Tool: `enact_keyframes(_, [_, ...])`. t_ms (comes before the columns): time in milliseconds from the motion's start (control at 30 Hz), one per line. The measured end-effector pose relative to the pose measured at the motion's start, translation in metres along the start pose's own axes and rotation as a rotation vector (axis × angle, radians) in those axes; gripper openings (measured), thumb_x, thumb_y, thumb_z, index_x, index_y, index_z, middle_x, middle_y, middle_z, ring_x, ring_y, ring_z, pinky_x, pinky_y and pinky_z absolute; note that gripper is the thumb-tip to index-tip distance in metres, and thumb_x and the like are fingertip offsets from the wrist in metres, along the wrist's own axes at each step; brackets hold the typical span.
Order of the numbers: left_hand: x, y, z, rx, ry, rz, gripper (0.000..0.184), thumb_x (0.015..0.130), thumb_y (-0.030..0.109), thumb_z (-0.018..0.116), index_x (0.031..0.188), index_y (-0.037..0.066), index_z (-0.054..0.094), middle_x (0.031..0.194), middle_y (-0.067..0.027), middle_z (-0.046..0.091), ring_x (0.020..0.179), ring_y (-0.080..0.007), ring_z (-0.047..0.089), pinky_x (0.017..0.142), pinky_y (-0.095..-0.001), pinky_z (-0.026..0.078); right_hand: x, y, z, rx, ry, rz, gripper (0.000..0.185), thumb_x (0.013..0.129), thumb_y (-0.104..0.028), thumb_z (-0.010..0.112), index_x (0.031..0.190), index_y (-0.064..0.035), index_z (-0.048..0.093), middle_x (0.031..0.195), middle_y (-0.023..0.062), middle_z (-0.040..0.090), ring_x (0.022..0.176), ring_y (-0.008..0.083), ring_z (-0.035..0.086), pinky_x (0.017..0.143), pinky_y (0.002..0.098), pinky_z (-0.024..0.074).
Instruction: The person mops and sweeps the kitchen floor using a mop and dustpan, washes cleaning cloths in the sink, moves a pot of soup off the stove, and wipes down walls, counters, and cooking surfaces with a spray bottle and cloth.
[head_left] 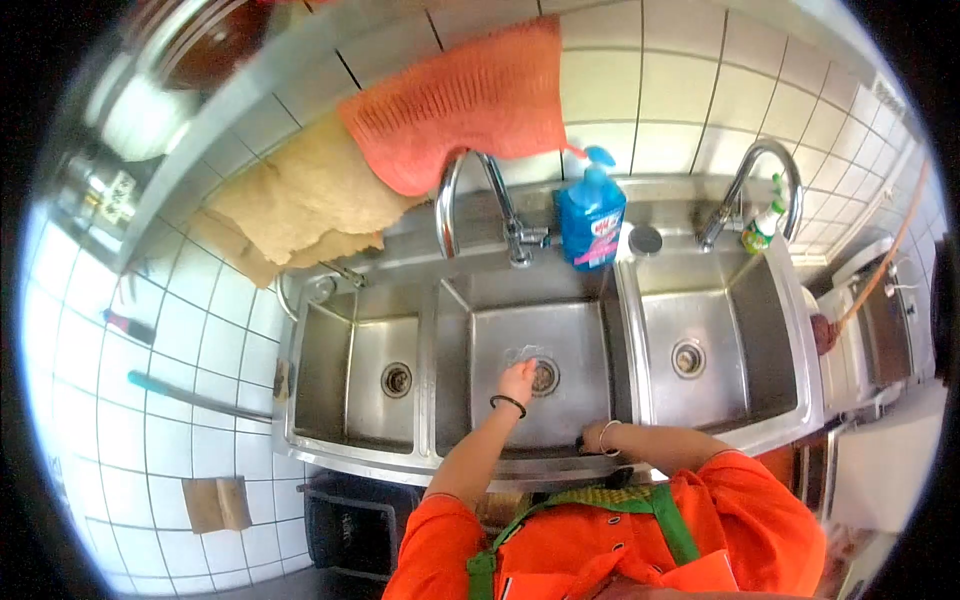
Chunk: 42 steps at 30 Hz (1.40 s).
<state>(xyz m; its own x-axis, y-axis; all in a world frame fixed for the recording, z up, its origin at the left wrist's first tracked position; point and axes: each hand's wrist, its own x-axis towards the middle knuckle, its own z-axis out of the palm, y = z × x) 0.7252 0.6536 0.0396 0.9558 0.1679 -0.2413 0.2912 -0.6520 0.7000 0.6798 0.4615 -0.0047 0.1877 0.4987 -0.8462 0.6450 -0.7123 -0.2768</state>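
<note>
My left hand point(517, 380), a dark band at its wrist, reaches into the middle sink basin point(485, 340). Its fingers look closed, beside the round drain point(543, 376). Thin whitish streaks, perhaps water or something clear, show just beyond the fingertips; what the fingers hold is too small to make out. Against the front wall of the same basin is my right hand point(594, 438), with a light bracelet at the wrist. A small dark thing shows by its fingers, which are mostly hidden. Behind the basin stands a curved chrome faucet point(500, 200).
Side basins flank the middle one, the right with its own faucet point(780, 150). A blue bottle point(593, 225), a small round lid point(645, 239) and a green-and-white spray bottle point(764, 226) stand on the back ledge. A red ribbed mat point(460, 105) and brown cloth point(310, 195) hang behind.
</note>
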Motion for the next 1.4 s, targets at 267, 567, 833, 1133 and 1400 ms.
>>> enact_keyframes(267, [-0.056, 0.144, -0.128, -0.706, -0.015, 0.320, 0.038, 0.078, 0.005, 0.051, 0.114, 0.003, 0.039, 0.098, -0.0084, 0.051, 0.085, -0.0160, 0.053, 0.074, -0.0282, 0.046, 0.002, 0.019, 0.000, 0.009, 0.127, -0.038, 0.045, 0.074, -0.036, 0.056, 0.102, -0.0013, 0.054, 0.098, 0.0155, 0.056, 0.093, 0.0305, 0.051, 0.079, 0.0389, 0.0419])
enact_keyframes(567, [-0.103, 0.403, -0.317, 0.504, 1.373, 1.210, 0.024, 0.070, 0.016, 0.064, 0.089, 0.004, 0.055, 0.084, -0.0103, 0.056, 0.079, -0.0267, 0.052, 0.071, -0.0371, 0.041, -0.032, 0.025, -0.005, 0.190, 0.361, -0.202, 0.031, 0.067, -0.020, 0.059, 0.094, -0.0044, 0.057, 0.090, 0.0166, 0.059, 0.085, 0.0291, 0.056, 0.073, 0.0376, 0.0441])
enact_keyframes(833, [-0.059, 0.429, -0.295, 0.617, 1.196, 1.219, 0.039, 0.081, 0.033, 0.054, 0.099, -0.002, 0.057, 0.096, -0.0176, 0.058, 0.089, -0.0276, 0.056, 0.077, -0.0333, 0.041, -0.117, 0.055, -0.019, 0.663, 0.874, -0.344, 0.027, 0.066, -0.019, 0.059, 0.088, -0.0051, 0.051, 0.088, 0.0154, 0.056, 0.085, 0.0318, 0.053, 0.075, 0.0373, 0.0419])
enact_keyframes(1133, [-0.074, 0.314, -0.084, 0.294, 0.268, 1.292, 0.023, 0.066, 0.003, 0.055, 0.088, 0.005, 0.057, 0.096, -0.0108, 0.055, 0.098, -0.0328, 0.049, 0.085, -0.0431, 0.037, -0.205, 0.276, -0.058, 0.937, 1.401, 0.508, 0.032, 0.081, -0.032, 0.050, 0.086, -0.0014, 0.058, 0.079, 0.0178, 0.060, 0.076, 0.0269, 0.058, 0.068, 0.0354, 0.0444])
enact_keyframes(1400, [-0.074, 0.273, 0.088, 0.061, -0.167, 0.920, 0.015, 0.071, 0.000, 0.054, 0.085, 0.003, 0.057, 0.091, -0.0111, 0.057, 0.093, -0.0305, 0.051, 0.083, -0.0387, 0.038, -0.238, 0.412, -0.139, 0.838, 1.288, 0.753, 0.048, 0.084, -0.044, 0.036, 0.095, -0.0029, 0.060, 0.098, 0.0182, 0.058, 0.095, 0.0333, 0.054, 0.081, 0.0392, 0.0418])
